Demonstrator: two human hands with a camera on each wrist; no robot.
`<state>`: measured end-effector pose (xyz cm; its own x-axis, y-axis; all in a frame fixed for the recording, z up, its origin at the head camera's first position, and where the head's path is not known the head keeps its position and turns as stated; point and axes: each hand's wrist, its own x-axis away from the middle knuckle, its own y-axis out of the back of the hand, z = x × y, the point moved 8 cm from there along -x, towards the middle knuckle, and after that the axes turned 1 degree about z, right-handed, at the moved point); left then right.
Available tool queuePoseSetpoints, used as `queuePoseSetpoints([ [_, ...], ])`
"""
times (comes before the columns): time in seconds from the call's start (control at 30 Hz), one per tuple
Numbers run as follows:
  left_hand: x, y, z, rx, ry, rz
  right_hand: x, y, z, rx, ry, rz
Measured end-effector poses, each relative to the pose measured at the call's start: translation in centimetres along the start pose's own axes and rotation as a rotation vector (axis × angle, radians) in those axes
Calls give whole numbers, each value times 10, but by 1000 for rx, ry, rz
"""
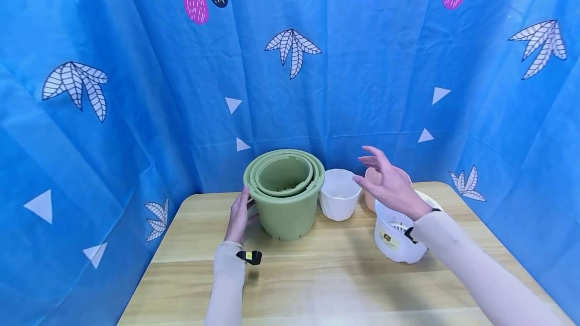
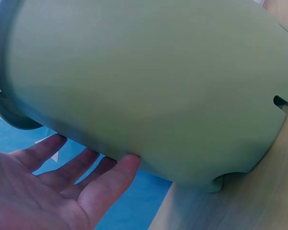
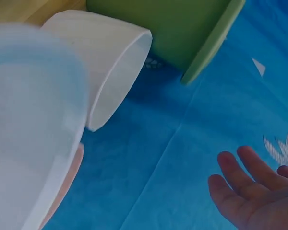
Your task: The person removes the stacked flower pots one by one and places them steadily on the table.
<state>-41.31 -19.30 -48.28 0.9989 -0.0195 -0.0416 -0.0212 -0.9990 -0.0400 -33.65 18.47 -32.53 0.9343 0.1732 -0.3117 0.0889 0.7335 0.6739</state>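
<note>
A large green flowerpot (image 1: 287, 220) stands upright at the back of the table, with smaller green pots nested inside it. On its left side rests my left hand (image 1: 237, 218); in the left wrist view the fingertips (image 2: 129, 163) touch the pot's wall, fingers extended and not wrapped round it. My right hand (image 1: 396, 190) is raised over the pots on the right, fingers spread and loosely bent, holding nothing. Beneath its wrist is a whitish pot (image 1: 384, 223) with a yellowish label. A pink pot (image 1: 372, 177) is partly hidden behind that hand.
Between the green and pink pots stands a small white pot (image 1: 337, 208) with a faceted wall. A pale rim (image 1: 430, 199) shows behind the right wrist. The wooden table (image 1: 308, 275) is bounded by a blue patterned curtain (image 1: 362, 89) at the back and sides.
</note>
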Motion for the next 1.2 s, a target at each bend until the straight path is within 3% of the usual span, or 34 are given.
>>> queuePoseSetpoints([
  [0.27, 0, -8, 4, -5, 4, 16, -23, -38, 7, 28, -5, 140],
  [0.6, -1, -6, 2, -4, -4, 7, -44, -74, 35, 150, 149, 171],
  [0.9, 1, -3, -2, -3, -4, 14, -54, -96, 50, 175, 227, 181],
  [1.07, 0, -1, -1, -6, -7, 7, -58, -104, 53, 228, 202, 183],
  [1.2, 0, 1, -1, -7, -6, 2, -62, -108, 53, 257, 116, 188],
])
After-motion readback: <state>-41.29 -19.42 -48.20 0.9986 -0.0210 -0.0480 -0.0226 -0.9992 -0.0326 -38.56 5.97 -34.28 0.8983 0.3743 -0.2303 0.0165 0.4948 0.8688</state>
